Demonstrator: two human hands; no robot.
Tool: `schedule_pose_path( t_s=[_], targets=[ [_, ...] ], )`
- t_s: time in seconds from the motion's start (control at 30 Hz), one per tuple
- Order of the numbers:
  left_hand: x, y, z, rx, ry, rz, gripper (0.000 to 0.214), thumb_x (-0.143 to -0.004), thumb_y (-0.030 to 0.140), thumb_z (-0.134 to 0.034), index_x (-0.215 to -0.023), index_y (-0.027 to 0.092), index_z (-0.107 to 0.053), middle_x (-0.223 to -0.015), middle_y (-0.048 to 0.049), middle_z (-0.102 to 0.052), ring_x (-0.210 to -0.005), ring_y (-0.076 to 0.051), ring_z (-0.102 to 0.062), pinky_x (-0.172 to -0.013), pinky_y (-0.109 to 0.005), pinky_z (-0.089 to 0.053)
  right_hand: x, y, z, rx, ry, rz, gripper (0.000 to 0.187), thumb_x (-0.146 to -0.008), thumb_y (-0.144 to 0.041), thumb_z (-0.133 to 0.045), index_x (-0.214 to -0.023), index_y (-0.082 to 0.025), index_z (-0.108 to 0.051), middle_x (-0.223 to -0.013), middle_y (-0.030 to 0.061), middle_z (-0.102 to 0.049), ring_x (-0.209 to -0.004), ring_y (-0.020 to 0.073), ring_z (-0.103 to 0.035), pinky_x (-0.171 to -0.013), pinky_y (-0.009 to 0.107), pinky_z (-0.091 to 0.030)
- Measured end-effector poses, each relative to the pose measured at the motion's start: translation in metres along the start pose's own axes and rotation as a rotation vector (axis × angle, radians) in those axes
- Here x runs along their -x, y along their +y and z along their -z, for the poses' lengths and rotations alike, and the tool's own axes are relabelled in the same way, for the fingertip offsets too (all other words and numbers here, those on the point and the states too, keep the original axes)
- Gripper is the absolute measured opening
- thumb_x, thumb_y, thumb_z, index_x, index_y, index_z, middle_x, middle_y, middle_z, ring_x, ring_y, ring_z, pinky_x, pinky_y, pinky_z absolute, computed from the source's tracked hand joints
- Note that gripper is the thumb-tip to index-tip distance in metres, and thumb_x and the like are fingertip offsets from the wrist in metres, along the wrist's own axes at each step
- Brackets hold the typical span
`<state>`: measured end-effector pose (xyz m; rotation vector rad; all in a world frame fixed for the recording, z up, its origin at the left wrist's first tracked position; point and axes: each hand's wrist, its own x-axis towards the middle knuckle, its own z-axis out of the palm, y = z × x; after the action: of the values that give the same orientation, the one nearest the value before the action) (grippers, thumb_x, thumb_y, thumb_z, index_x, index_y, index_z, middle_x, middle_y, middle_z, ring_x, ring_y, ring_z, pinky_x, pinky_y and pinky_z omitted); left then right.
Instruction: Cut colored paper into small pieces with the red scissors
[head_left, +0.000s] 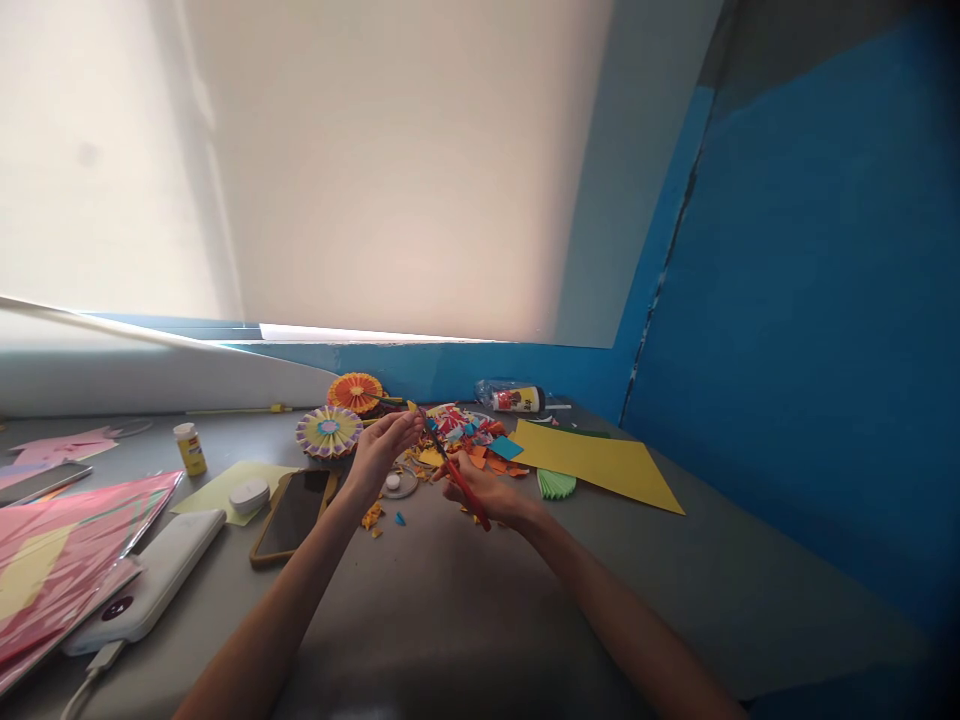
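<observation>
My right hand [480, 488] is closed round the red handles of a pair of scissors [466, 490], whose dark blades point up and left. Close to the blade tips, my left hand [388, 445] pinches a small piece of yellow paper [412, 406]. Whether the blades touch the paper is too small to tell. Behind and below the hands spreads a heap of colourful paper scraps [457, 425]. Left of my left hand stand a purple-and-yellow pleated paper rosette [328, 432] and an orange one [355, 392].
A yellow paper sheet [600, 462] and a green pleated paper fan [556, 485] lie on the right. To the left are a phone [291, 515], a white earbud case [249, 494], a glue bottle [190, 450], a white power bank [154, 580] and a pink paper pack [67, 540]. A bottle [519, 399] lies at the back.
</observation>
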<state>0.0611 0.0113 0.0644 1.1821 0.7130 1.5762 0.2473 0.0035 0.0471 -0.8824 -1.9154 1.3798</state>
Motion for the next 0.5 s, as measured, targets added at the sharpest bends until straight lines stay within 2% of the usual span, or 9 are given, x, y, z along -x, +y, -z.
schedule_pose_path(
  t_s=[0.13,0.4,0.5],
  targets=[
    [0.0026,-0.0010,-0.0019,-0.083,-0.061,0.003,0.029,-0.071,0.039,-0.071,-0.086,0.014,-0.068,-0.091,-0.0077,-0.072,-0.093,-0.023,-0.066,-0.091,-0.035,-0.047,0.0008,-0.0040,-0.0008,-0.007,0.005,0.033,0.040,-0.067,-0.042,-0.073,-0.088,-0.023,-0.045,-0.073,-0.0012,-0.055,-0.055,0.0109,-0.044,-0.047,0.022,-0.037],
    [0.0042,-0.0032,-0.0019,-0.213,-0.113,0.014,0.035,-0.071,0.045,-0.070,-0.089,0.015,-0.070,-0.086,-0.0081,-0.071,-0.086,-0.023,-0.067,-0.085,-0.035,-0.049,0.0003,-0.0024,-0.0001,0.012,0.110,0.151,0.040,-0.066,-0.053,-0.070,-0.078,-0.022,-0.048,-0.063,-0.0024,-0.054,-0.050,0.0106,-0.044,-0.042,0.021,-0.037],
    [0.0042,-0.0028,-0.0015,-0.240,-0.134,0.009,0.035,-0.072,0.046,-0.068,-0.087,0.015,-0.069,-0.085,-0.0078,-0.070,-0.085,-0.022,-0.065,-0.085,-0.034,-0.048,0.0006,-0.0046,-0.0051,-0.044,0.097,0.141,0.039,-0.073,-0.058,-0.061,-0.072,-0.022,-0.046,-0.061,-0.0016,-0.052,-0.048,0.0103,-0.041,-0.042,0.022,-0.037]
  ],
)
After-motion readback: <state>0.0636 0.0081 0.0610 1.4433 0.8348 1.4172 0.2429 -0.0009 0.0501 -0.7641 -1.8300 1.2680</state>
